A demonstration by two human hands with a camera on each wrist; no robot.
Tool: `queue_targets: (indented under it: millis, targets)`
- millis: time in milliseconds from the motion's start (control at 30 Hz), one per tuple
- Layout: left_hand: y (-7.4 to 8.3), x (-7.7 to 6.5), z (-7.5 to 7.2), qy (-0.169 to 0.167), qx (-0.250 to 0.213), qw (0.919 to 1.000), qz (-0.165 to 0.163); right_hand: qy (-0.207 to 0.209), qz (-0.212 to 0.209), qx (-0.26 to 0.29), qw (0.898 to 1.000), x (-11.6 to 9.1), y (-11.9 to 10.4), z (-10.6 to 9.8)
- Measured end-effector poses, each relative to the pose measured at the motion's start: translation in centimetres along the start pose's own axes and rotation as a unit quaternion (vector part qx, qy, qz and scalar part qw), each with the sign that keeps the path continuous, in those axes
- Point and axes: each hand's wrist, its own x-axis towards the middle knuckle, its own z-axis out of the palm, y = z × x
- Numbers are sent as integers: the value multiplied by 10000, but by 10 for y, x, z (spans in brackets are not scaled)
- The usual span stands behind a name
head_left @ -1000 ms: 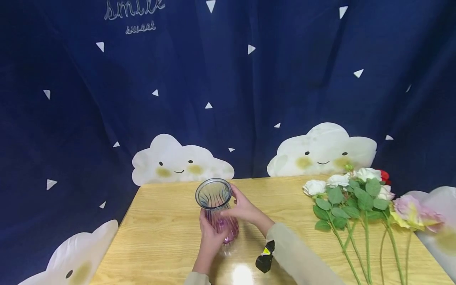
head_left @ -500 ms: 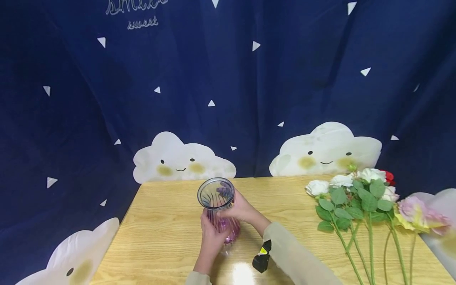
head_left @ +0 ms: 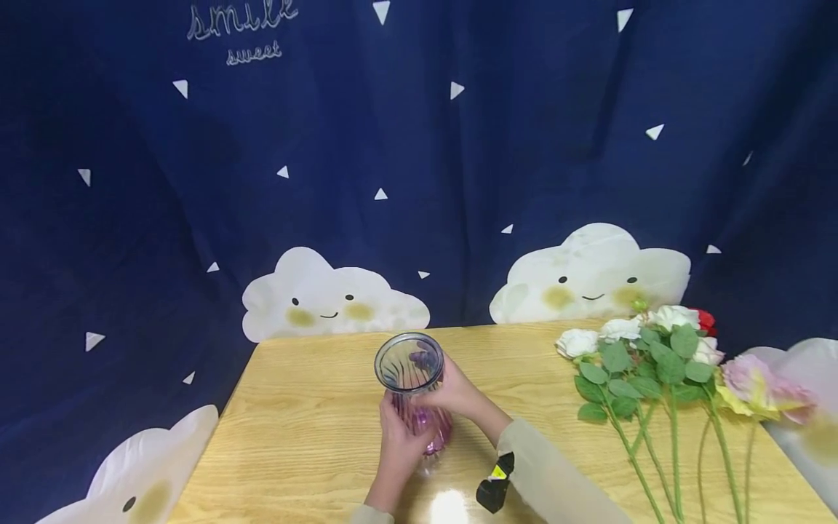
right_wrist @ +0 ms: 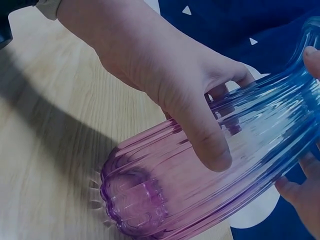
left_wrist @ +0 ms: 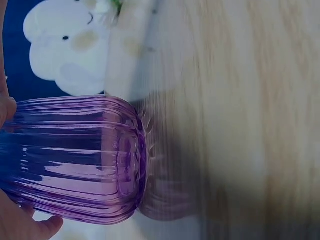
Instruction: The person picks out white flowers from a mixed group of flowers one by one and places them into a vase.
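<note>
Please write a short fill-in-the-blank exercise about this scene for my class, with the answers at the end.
1. The left hand and right hand hold a ribbed glass vase; toward its rim, its tint changes from pink to ____.
2. In the head view, the white roses lie on the table's ____ side.
3. The curtain shows smiling white ____.
4. Above "sweet" is the word ____.

Answers: blue; right; clouds; smile.

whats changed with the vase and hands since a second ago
In the head view, the vase has shifted right and slightly down, the left hand still gripping it. The right hand now reaches farther round behind it. The flowers lie as before.
</note>
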Motion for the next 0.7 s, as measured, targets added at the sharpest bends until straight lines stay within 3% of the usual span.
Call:
queue_targets:
  millis: [200,367,700]
  targets:
    - [13,-9,5,-143,68,9994,313,160,-3,-39,9999,-22,0,-13]
    - [27,-12,3,-352,91,9990,269,205,-91,-208,9995,-38,0,-22]
    - [55,-16,0,-1067,-480,9923,400,125,-316,-433,9985,-74,-4,-42]
